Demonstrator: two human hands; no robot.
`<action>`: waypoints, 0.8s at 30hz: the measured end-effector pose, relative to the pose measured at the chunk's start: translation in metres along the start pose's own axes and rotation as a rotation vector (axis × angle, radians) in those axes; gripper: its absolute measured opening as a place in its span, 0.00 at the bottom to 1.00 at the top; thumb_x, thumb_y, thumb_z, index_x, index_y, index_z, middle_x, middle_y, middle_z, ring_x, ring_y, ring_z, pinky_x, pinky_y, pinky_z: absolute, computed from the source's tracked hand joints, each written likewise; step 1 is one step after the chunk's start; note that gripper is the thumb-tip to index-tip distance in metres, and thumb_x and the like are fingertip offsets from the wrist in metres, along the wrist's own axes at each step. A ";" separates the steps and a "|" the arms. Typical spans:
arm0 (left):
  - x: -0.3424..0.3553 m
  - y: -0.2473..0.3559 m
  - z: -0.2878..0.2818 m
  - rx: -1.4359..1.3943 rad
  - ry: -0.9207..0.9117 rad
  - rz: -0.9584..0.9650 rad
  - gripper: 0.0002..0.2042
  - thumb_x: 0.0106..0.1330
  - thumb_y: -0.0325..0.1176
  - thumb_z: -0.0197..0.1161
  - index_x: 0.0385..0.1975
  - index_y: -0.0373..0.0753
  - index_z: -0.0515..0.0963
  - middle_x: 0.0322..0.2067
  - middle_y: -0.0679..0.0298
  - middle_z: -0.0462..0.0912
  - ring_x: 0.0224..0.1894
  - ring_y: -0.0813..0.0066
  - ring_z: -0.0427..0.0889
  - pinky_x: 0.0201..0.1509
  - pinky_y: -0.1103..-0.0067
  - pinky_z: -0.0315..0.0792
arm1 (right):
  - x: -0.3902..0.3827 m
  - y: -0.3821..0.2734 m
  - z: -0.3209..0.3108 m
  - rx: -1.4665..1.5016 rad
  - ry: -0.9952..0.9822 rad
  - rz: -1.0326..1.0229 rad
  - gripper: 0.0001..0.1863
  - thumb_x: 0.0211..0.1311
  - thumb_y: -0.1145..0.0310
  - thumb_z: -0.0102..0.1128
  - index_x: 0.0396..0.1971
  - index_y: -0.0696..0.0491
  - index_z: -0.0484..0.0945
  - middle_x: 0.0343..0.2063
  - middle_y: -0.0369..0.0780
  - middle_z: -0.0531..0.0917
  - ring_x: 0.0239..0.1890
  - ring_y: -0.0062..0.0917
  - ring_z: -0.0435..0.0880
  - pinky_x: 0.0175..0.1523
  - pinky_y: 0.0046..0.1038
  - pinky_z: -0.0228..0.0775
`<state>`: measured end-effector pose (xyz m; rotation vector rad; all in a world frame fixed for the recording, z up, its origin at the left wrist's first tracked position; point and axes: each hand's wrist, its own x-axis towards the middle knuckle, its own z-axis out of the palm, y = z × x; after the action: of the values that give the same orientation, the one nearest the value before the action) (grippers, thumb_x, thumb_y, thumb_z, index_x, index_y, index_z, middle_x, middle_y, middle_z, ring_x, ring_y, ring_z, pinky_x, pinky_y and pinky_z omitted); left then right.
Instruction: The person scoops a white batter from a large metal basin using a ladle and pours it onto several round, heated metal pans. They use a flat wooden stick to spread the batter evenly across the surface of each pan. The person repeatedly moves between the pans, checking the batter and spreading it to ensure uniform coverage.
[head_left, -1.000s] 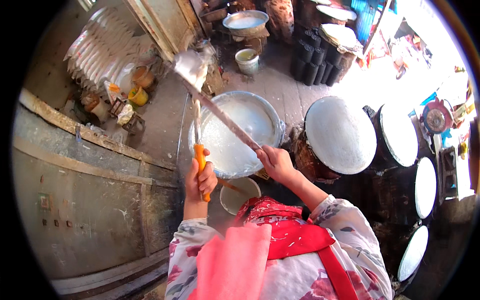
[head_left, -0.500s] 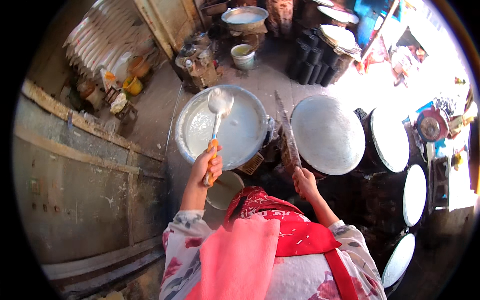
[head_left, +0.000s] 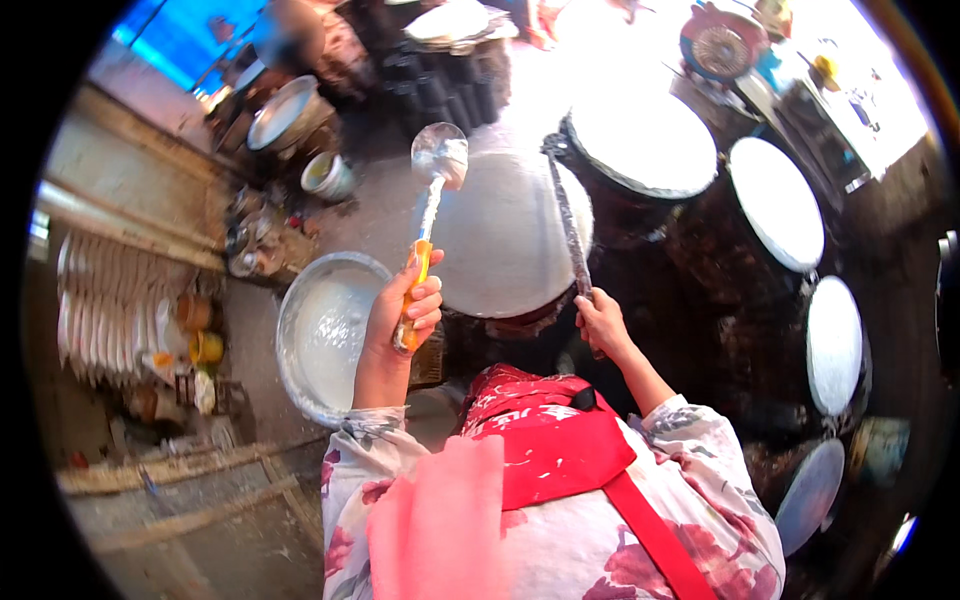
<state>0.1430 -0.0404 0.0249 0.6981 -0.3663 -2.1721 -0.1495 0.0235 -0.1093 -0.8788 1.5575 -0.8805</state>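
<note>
My left hand [head_left: 405, 305] is closed round the orange handle of a ladle [head_left: 440, 158]. The ladle's metal bowl is smeared with white batter and is over the far left part of a large round griddle [head_left: 490, 245]. In my right hand [head_left: 603, 328] is one end of a long, narrow, dark stick-like blade [head_left: 568, 215], caked with pale residue. It points away from me over the griddle's right side. Left of my left forearm stands a wide metal basin [head_left: 287, 340] of white batter [head_left: 330, 330], partly hidden by that forearm.
More round griddles [head_left: 650, 150] curve round my right side, one nearer [head_left: 835, 345]. Beyond stand black cylinders under a stack of pale round sheets [head_left: 450, 22]. A white bucket [head_left: 328, 178] and a red blower [head_left: 722, 45] stand farther off. White sacks [head_left: 100, 310] are piled left.
My view has turned right, so the batter basin now lies farther left. The ladle has gone from over the basin to over the griddle. Both hands keep their hold.
</note>
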 end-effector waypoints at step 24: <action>0.118 -0.064 -0.078 2.119 0.671 0.499 0.34 0.59 0.30 0.59 0.66 0.48 0.52 0.34 0.50 0.76 0.37 0.50 0.78 0.40 0.62 0.71 | 0.020 0.002 0.001 -0.697 0.288 -0.201 0.13 0.61 0.67 0.41 0.32 0.61 0.70 0.26 0.55 0.80 0.34 0.49 0.81 0.40 0.46 0.71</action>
<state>0.0884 -0.0932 -0.1110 1.8947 -2.1153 -0.2396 -0.1512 0.0067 -0.1198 -1.4691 2.1065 -0.6134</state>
